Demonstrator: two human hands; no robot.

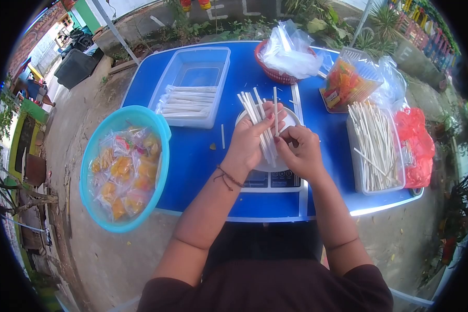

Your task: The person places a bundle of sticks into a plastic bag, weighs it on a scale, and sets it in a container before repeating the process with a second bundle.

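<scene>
My left hand (246, 144) is wrapped round a loose bundle of thin white sticks (250, 109) that fan out above the fingers. With thumb and fingertips my right hand (302, 152) pinches one white stick (275, 106), held upright just right of the bundle. Both hands are above a white kitchen scale (258, 181) with a round plate, partly hidden by them. To the right stands a clear plastic box (399, 179) full of similar loose white sticks.
Packed stick bundles lie in a clear tub (192, 54) at back left. A turquoise basin (88, 156) holds bagged orange snacks. A red basket (281, 77) holds plastic bags; beside it is a container of colourful pieces (342, 78). A red plastic bag (418, 145) lies far right on the blue table (203, 171).
</scene>
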